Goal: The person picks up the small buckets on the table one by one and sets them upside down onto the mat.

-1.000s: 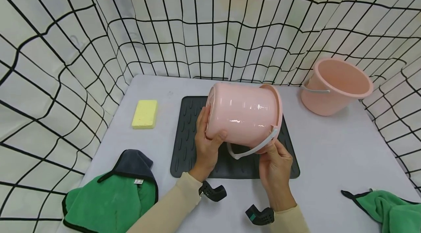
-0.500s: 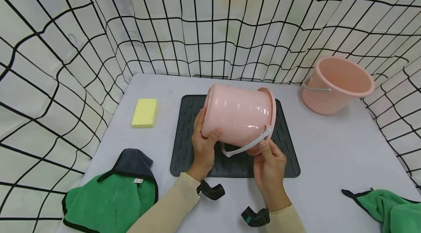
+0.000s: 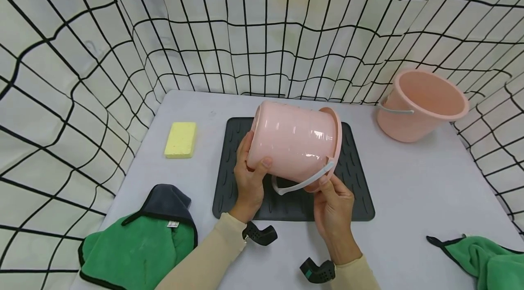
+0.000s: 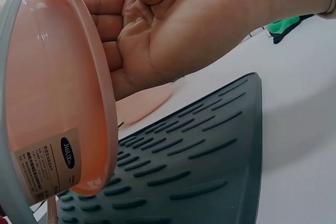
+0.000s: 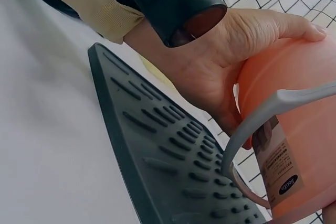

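A glossy pink bucket [image 3: 292, 142] lies on its side in my hands above the dark ribbed mat [image 3: 360, 203], its base to the left and mouth to the right. My left hand [image 3: 250, 180] grips the base end, thumb on the near wall and fingers behind. My right hand [image 3: 335, 206] pinches the rim at the lower right, thumb in front. The white handle [image 3: 307, 183] hangs down across the bucket's near side. A printed brown label [image 4: 50, 166] shows on the bucket in the left wrist view.
A second pink bucket [image 3: 409, 119] stands upright at the back right. A yellow sponge [image 3: 180, 140] lies on the left. Green cloths with dark edging lie at the front left [image 3: 135, 249] and front right [image 3: 491, 258]. Black netting [image 3: 266, 48] borders the white table [image 3: 413, 190].
Both hands have moved a little to the left with the bucket, and its rim end has shifted left over the mat. The grip of each hand stays the same.
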The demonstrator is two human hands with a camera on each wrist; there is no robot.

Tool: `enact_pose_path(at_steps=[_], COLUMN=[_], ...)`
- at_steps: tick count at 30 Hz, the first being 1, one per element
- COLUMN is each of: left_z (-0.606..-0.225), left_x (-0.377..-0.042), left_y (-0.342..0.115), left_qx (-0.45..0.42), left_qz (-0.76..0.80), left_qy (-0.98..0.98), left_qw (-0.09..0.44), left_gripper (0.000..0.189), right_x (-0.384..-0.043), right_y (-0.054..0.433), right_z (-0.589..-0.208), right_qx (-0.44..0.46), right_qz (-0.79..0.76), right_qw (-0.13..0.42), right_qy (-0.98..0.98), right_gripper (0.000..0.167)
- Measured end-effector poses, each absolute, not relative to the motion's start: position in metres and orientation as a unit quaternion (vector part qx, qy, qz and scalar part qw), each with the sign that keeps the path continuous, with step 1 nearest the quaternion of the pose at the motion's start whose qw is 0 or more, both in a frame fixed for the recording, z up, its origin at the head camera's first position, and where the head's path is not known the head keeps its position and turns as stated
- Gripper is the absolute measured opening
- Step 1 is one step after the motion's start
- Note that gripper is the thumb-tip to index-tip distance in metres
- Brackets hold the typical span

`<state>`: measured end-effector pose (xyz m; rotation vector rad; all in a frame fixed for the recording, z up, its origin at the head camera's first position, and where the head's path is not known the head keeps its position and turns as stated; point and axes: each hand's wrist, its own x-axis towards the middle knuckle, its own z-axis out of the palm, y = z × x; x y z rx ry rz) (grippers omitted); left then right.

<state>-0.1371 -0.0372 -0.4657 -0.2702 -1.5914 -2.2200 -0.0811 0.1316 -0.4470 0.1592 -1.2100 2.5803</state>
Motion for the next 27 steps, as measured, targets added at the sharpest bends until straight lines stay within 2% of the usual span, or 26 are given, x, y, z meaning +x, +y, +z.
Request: enact_pose_path(at_steps=[9,17,27], left_z=[-0.465,-0.461,-0.460], left_x=[-0.132,-0.136,-0.141], left_y=[-0.032,-0.036,-0.047], left_qx=[-0.098,-0.088,-0.096], left_qz=[-0.819,-0.819,-0.795], left_qy=[-0.534,-0.535,-0.566], left_qw=[0.187,0.187,0.194], left_gripper=[0.098,0.087,0.087], right_x=[-0.083,-0.082,-0.083], right_y=[0.133,0.132,0.130], right_z=[-0.446,-0.447,-0.448], right_qx=[0.069,0.085,0.139], right_qz=[0.909,0.907,0.878], right_qw=[0.124,0.119,0.144], right_qy=[-0.393,-0.394,-0.435], right_gripper=[0.027,0.028,0.026])
